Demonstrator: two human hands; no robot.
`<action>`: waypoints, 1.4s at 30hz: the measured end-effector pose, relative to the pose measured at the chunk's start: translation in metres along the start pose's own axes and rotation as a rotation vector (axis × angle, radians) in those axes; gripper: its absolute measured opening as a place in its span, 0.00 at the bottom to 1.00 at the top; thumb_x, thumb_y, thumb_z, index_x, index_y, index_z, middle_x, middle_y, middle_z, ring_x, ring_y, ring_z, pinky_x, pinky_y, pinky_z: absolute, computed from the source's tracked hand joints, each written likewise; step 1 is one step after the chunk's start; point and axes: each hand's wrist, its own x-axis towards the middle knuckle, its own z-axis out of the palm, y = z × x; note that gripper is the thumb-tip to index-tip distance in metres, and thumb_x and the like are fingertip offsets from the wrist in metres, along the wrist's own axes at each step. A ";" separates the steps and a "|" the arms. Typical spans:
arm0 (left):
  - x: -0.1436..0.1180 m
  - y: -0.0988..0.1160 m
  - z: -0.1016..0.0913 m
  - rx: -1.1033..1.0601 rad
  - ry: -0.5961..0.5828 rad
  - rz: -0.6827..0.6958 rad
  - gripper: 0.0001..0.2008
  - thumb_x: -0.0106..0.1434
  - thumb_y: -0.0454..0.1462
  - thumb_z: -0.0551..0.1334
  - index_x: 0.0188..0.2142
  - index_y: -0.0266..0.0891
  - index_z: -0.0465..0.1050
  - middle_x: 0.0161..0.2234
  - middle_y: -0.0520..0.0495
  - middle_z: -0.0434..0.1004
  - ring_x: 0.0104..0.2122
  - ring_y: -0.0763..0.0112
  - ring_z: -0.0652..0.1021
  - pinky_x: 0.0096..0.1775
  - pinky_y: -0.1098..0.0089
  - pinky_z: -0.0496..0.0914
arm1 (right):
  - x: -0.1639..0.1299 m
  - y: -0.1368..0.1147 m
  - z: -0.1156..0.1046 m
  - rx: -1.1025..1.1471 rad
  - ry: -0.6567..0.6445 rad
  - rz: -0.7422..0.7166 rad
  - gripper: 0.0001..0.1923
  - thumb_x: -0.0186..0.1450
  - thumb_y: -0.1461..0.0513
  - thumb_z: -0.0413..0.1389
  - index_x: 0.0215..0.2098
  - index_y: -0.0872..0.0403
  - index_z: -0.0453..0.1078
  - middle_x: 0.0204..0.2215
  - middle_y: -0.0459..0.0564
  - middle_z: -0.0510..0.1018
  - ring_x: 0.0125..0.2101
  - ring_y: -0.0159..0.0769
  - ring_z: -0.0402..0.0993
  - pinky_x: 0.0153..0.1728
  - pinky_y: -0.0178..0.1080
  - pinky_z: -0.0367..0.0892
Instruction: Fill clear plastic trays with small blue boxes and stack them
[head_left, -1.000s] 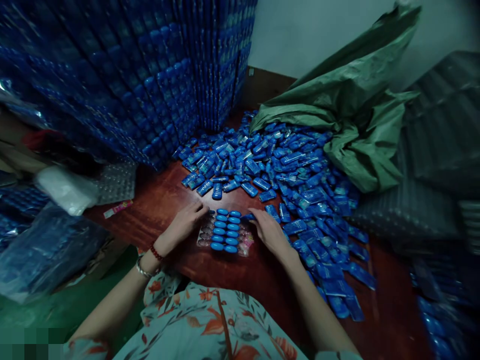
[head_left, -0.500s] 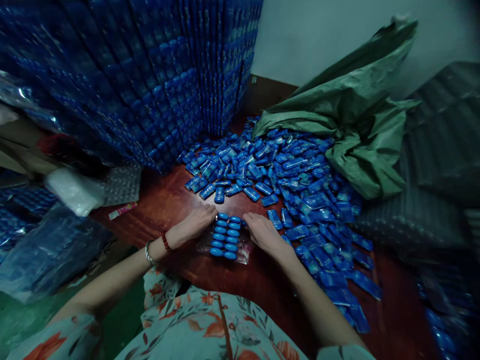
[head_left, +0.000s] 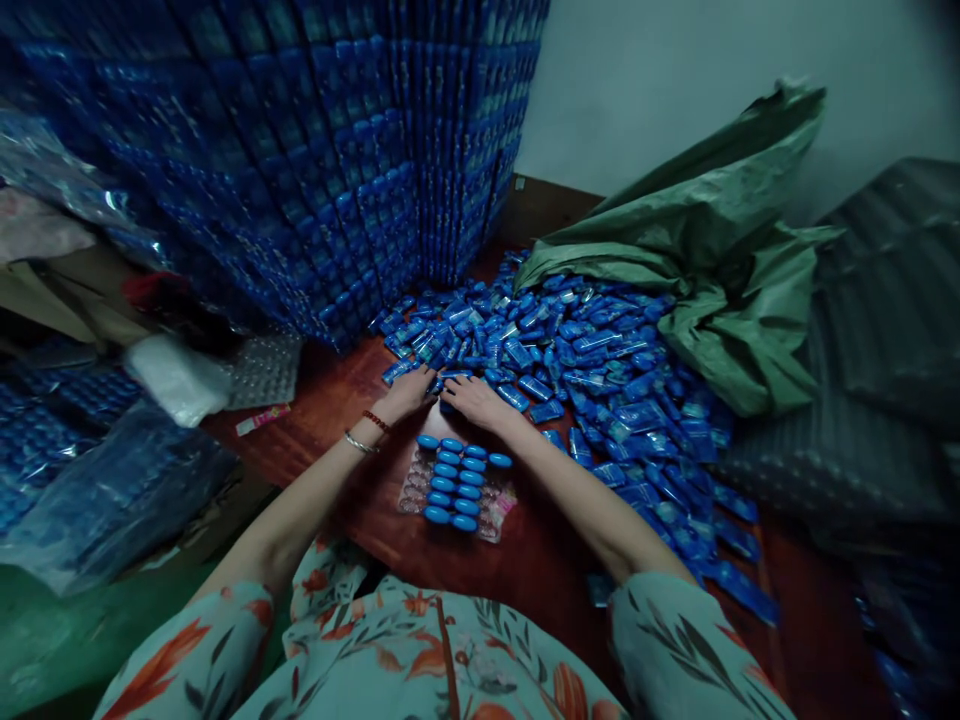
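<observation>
At the near edge of a pile of blue packets (head_left: 592, 340), my left hand (head_left: 411, 390) and my right hand (head_left: 474, 400) lie close together. Fingers of both are stretched over packets there, with the fingertips touching them and partly hidden. Nearer my body sits a clear plastic tray (head_left: 415, 490) with round hollows. Two columns of glossy blue oval pieces (head_left: 444, 484) fill its middle, and one more oval piece (head_left: 499, 460) lies at the upper right. Some hollows at the sides hold nothing.
Tall stacks of filled blue packs (head_left: 337, 170) rise behind on the left. A green sack (head_left: 720, 250) slumps over the pile at the back right. To the left are another clear tray (head_left: 264, 370) and a white plastic bundle (head_left: 176, 380). Everything rests around a reddish-brown table (head_left: 330, 420).
Both hands have left the tray's sides and moved forward to the packets, coming closer together. Blue oval pieces now show at both outer sides of the top row. The view has shifted slightly.
</observation>
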 end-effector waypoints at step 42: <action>-0.105 0.003 0.011 -0.144 0.432 0.160 0.16 0.67 0.34 0.50 0.51 0.42 0.68 0.41 0.43 0.66 0.39 0.67 0.69 0.40 0.67 0.67 | -0.136 -0.050 0.000 -0.011 0.355 0.449 0.18 0.70 0.62 0.42 0.50 0.52 0.69 0.34 0.51 0.79 0.33 0.35 0.74 0.36 0.36 0.62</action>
